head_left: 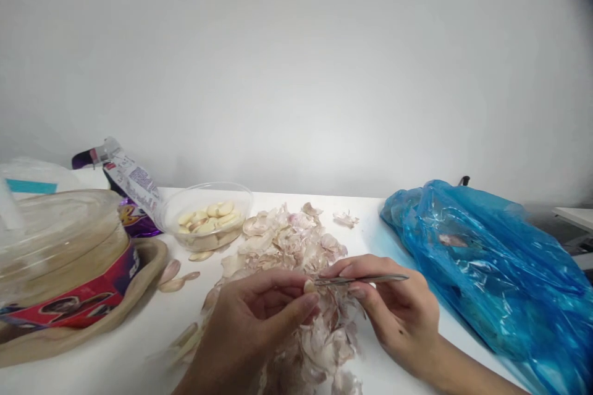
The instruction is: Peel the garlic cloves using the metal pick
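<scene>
Pinched between the thumb and fingers of my left hand (259, 327) is a small garlic clove (309, 286), mostly hidden by the fingertips. My right hand (398, 315) grips a pair of thin metal tweezers (389, 278), whose tips point left and meet the clove. Under both hands spreads a heap of papery garlic skins (273, 247). Behind my left hand stands a clear plastic bowl (248, 197) holding several peeled garlic cloves (213, 219). A few unpeeled cloves (171, 271) lie on the white table left of the heap.
At the left, a clear-lidded tub (92, 271) with a red label rests in a brown holder (148, 265). A purple and silver wrapper (136, 185) leans beside the bowl. A crumpled blue plastic bag (486, 259) covers the right side, and a pale wall (306, 74) rises behind.
</scene>
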The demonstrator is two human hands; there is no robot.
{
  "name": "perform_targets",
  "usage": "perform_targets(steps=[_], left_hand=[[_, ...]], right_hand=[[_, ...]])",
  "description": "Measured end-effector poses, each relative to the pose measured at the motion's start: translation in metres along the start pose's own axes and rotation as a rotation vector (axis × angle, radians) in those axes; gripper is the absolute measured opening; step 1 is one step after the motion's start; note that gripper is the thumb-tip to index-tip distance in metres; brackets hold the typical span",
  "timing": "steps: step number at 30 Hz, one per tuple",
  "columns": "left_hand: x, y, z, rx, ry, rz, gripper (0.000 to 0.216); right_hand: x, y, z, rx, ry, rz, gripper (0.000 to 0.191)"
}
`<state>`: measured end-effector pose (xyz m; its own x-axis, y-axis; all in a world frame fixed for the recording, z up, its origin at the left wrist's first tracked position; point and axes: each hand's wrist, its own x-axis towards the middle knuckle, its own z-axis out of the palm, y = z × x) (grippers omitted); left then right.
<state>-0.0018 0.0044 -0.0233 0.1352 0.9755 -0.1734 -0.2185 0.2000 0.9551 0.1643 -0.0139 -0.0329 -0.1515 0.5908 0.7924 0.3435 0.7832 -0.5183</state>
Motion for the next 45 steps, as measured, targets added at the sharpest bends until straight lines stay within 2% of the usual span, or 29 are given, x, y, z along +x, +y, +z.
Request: perform_targets(steps=[4,10,17,24,28,37,45], left_hand=[[0.001,-0.001,-0.001,0.034,0.005,-0.002,0.021],[0.001,0.001,0.0,0.032,0.022,0.006,0.02],[0.001,0.003,-0.001,0.056,0.004,0.015,0.018],[-0.001,0.005,0.0,0.059,-0.014,-0.005,0.015],[0.001,0.005,-0.002,0.07,-0.08,-0.042,0.015],[0.007,0.0,-0.007,0.041,-0.123,-0.071,0.016],[0.008,-0.004,-0.011,0.037,-0.179,-0.048,0.015]], right_hand=[[0.001,-0.001,0.0,0.001,0.032,-0.018,0.018],[0.002,-0.001,-0.001,0.028,-0.016,0.013,0.018],[0.001,-0.001,-0.002,0.052,0.008,0.02,0.021],[0.004,-0.003,-0.003,0.063,-0.029,0.011,0.022],[0.003,-0.004,-0.004,0.063,-0.041,0.01,0.023],[-0.001,-0.001,-0.003,0.071,-0.046,0.055,0.027],[-0.002,0.0,-0.003,0.079,-0.029,0.049,0.028]])
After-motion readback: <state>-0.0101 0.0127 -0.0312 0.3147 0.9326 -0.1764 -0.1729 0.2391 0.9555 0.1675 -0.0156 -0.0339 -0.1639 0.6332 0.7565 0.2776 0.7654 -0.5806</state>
